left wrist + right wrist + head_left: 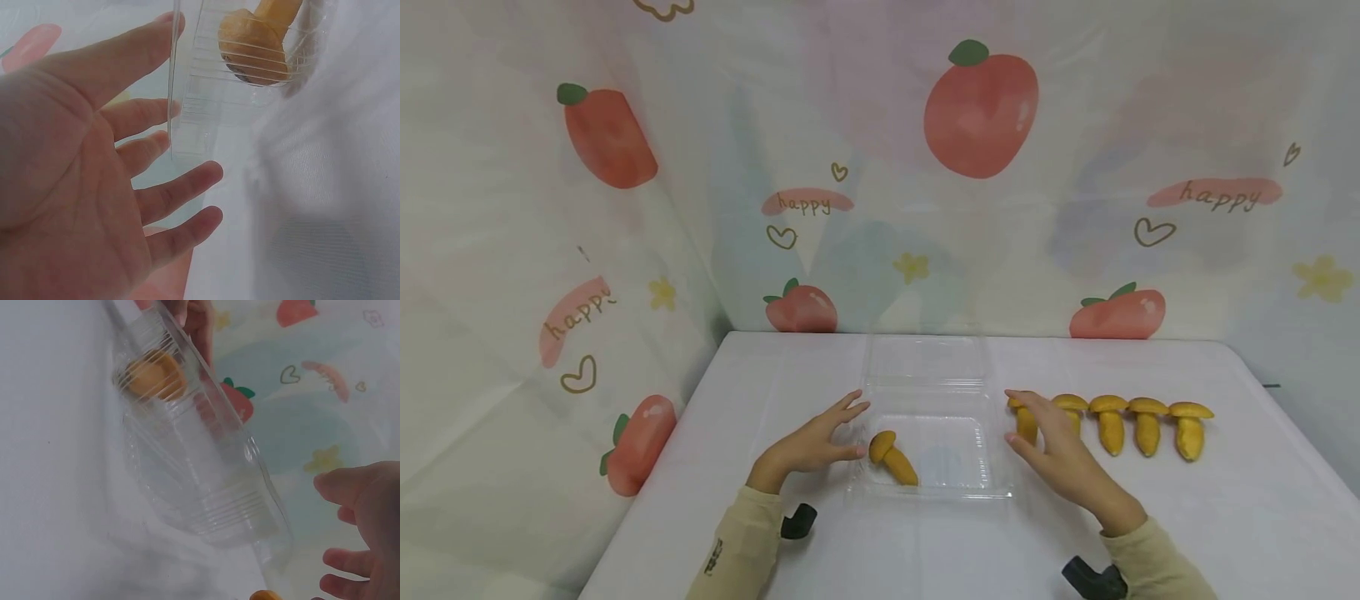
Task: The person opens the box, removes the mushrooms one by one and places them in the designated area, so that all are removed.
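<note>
A clear plastic box stands on the table with its lid folded back. Inside, near its left side, lies one yellow mushroom, tilted. My left hand is at the box's left rim, fingers spread and fairly straight; in the left wrist view the thumb and some fingertips appear to meet the rim. To the right of the box, my right hand hovers with fingers extended and holds nothing. It partly hides the leftmost mushrooms of a row of several, among them a yellow mushroom.
The row ends on the right with another mushroom. A white cloth covers the table. Behind and to the left hangs a patterned curtain. Dark wrist mounts protrude near both sleeves.
</note>
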The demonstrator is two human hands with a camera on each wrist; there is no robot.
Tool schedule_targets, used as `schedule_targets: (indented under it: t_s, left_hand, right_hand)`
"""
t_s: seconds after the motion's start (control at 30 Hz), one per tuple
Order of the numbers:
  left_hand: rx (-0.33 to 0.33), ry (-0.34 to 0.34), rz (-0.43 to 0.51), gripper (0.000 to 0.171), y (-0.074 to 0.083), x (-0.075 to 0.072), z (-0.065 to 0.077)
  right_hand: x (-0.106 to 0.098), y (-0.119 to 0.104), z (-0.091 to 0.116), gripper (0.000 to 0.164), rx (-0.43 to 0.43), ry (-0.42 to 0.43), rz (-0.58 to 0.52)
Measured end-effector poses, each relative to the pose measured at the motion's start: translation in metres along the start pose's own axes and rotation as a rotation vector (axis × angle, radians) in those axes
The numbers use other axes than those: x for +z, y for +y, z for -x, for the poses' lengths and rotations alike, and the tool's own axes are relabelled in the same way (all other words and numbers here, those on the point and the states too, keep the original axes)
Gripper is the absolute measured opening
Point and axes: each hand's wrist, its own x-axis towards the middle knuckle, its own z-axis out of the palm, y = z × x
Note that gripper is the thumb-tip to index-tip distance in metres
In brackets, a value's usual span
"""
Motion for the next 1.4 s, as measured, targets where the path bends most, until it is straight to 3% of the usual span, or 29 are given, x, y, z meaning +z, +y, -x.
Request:
schedule_targets:
  t_s: [0.33, 0.6, 1.2, 1.4]
  left_hand:
    - [0.012, -0.006, 0.003, 0.075, 0.0, 0.0, 0.0]
    - [0.02, -0.005, 0.005, 0.075, -0.002, 0.001, -0.002]
    - [0.007, 0.005, -0.002, 0.075, 0.001, -0.001, 0.001]
    - [0.021, 0.003, 0.006, 0.076, 0.0, 0.0, -0.001]
  right_hand:
    - [0.013, -0.022, -0.008, 0.052, -0.057, 0.008, -0.026]
    - [0.033, -0.039, -0.016, 0.049, -0.077, -0.05, -0.077]
    - [0.081, -0.071, -0.026, 0.048, -0.132, -0.345, -0.156]
    - [0.086, -0.075, -0.029, 0.053, -0.162, -0.378, -0.137]
